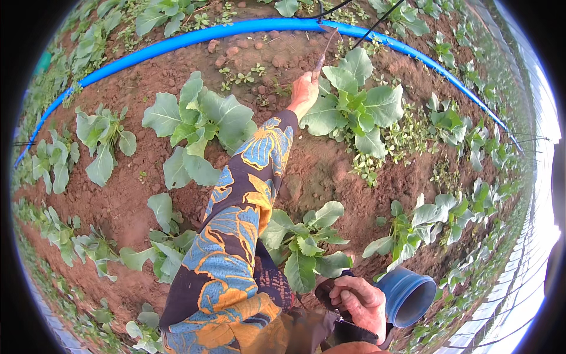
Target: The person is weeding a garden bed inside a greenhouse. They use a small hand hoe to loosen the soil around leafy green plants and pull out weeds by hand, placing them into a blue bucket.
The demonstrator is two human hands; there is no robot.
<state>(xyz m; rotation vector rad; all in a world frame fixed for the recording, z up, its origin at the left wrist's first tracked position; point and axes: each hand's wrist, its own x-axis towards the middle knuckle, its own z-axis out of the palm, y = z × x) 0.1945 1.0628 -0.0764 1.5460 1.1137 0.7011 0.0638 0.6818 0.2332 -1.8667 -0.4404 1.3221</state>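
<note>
My right hand (305,92) reaches far forward, its fingers closed on the handle of a small hand hoe (326,52). The tool's blade lies against the near side of a blue pipe (247,27). A broad-leaved cabbage-type plant (353,104) grows just right of that hand, and another leafy plant (196,124) stands left of the patterned sleeve. My left hand (360,303) is near my body at the bottom, curled over something dark that is mostly hidden. Beside it is a blue plastic cylindrical container (411,297) with its round mouth visible.
Leafy plants grow in rows on reddish soil (128,186). Low weeds (409,132) spread right of the nearer large plant. Thin black tubes (380,22) cross at the blue pipe. Another plant (309,243) stands close to my left hand. Translucent sheeting (541,186) curves along the right.
</note>
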